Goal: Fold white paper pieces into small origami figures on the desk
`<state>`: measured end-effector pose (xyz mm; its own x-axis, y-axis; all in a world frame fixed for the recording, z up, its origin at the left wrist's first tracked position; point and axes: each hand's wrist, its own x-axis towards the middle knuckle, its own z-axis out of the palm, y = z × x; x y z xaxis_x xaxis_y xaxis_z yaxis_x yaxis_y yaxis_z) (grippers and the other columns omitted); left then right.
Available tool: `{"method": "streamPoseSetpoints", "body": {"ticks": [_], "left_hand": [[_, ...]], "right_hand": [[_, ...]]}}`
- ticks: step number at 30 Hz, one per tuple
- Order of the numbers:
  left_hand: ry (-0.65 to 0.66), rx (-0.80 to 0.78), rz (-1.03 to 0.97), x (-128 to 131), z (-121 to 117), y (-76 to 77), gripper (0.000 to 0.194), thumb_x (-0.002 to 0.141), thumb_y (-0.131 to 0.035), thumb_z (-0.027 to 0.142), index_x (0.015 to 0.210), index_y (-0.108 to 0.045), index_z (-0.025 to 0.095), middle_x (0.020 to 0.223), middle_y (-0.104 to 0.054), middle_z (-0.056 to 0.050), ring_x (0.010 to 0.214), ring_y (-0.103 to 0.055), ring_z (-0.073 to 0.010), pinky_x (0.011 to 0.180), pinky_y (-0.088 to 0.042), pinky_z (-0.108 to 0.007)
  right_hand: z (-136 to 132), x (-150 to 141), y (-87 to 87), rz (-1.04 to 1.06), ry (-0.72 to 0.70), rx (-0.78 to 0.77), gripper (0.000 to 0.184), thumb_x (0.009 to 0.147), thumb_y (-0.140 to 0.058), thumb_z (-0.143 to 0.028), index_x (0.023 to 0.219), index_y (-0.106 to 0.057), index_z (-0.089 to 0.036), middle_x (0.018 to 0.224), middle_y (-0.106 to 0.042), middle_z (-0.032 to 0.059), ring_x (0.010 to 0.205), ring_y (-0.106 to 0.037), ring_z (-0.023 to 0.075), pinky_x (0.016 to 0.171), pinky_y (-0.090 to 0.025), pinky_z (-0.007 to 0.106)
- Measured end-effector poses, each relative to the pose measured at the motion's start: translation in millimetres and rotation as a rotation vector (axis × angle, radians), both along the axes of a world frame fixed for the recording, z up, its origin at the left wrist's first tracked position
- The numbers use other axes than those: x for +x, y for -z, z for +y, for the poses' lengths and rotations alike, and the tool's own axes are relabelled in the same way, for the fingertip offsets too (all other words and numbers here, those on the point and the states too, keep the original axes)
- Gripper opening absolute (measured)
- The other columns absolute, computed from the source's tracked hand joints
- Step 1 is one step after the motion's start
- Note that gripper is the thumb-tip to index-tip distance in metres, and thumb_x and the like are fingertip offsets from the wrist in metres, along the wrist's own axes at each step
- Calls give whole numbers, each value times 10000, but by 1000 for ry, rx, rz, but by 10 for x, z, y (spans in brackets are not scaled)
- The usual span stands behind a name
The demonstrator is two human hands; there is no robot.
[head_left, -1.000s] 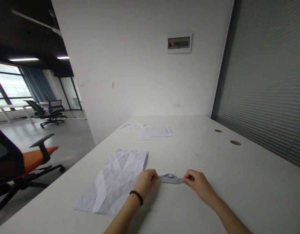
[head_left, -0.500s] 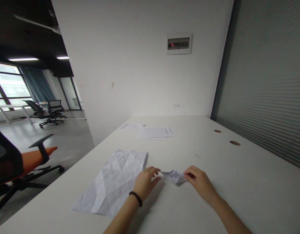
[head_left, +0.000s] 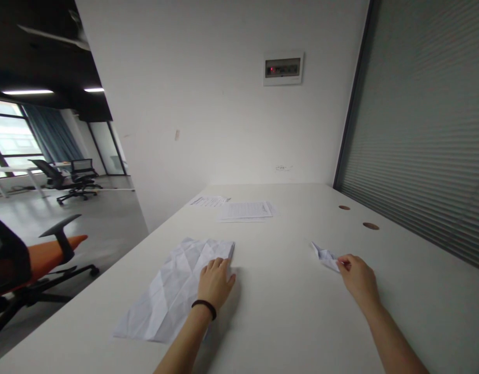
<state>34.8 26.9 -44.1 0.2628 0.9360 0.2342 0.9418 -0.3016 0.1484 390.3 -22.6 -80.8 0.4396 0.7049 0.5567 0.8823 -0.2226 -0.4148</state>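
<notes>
My left hand (head_left: 215,283) rests on the right part of a large creased white paper sheet (head_left: 167,304), and its fingers hold nothing. The sheet lies flat on the white table (head_left: 286,311), marked with many diagonal fold lines. My right hand (head_left: 357,278) pinches a small folded paper shape (head_left: 324,257) at its near end. The shape's pointed tip sticks out to the upper left, and it sits just above the tabletop or touches it; I cannot tell which.
Printed paper sheets (head_left: 245,211) lie at the table's far end, with two round cable holes (head_left: 370,226) near its right side. A slatted glass partition (head_left: 418,130) runs along the right. An orange office chair (head_left: 48,254) stands beyond the left edge.
My right hand has moved rightward with the folded paper, away from my left hand. My left hand has let go of the shape and dropped onto the creased sheet.
</notes>
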Motion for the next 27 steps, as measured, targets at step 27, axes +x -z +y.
{"method": "streamPoseSetpoints", "body": {"ticks": [27], "left_hand": [[-111,-212,127,-219,83,59,565,728,-517,266,1233,-368,60,1258,-411,-176,1157,-365,-279,901,-332,-336]], "right_hand": [[-8,-1018,112,330,-679,-117,209,692,-497,-150,870,-598,-191,886,-583,53,860,-554,175,820,-452,309]]}}
